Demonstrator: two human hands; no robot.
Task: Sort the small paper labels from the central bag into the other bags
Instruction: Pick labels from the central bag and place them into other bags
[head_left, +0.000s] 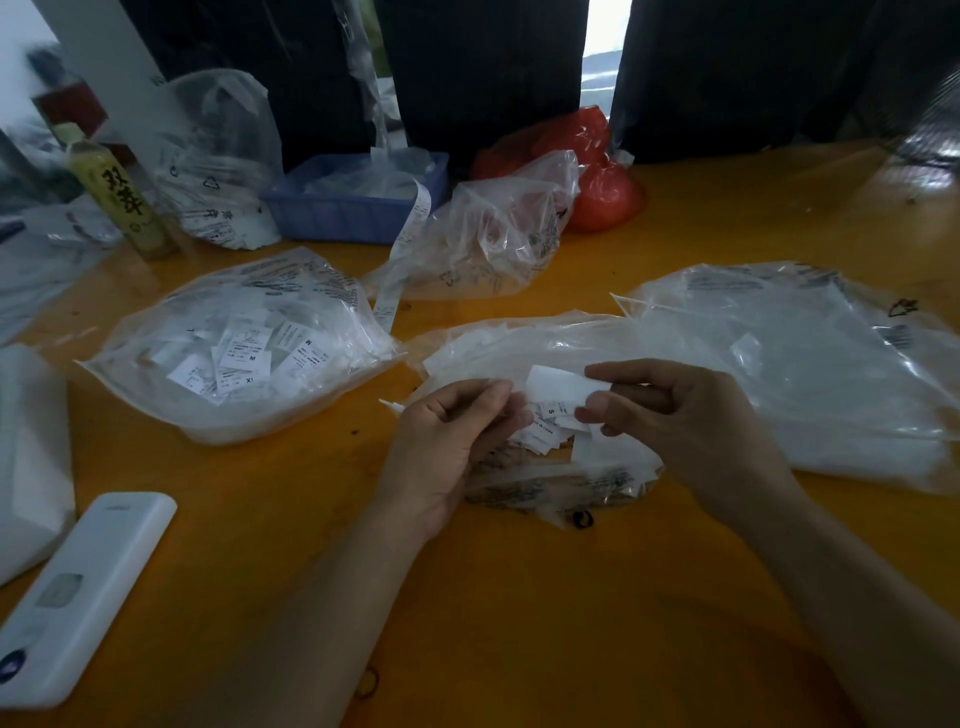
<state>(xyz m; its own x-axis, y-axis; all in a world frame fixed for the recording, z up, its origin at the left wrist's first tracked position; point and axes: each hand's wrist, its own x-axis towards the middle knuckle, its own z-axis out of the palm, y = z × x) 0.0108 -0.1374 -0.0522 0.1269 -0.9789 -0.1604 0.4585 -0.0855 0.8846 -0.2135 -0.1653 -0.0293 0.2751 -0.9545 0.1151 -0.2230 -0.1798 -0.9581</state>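
Small white paper label (563, 387) being pinched by right hand (691, 421), left hand (452, 441) curling beside it, holding nothing clear, above crinkly clear central bag (519, 353) lying on orange counter (519, 597).

We are seeing two hands, the left hand (451, 441) and the right hand (685, 415), five clear plastic bags, one red bag (597, 171), one blue basket (353, 208), one bottle (122, 197) and one white remote (78, 597).
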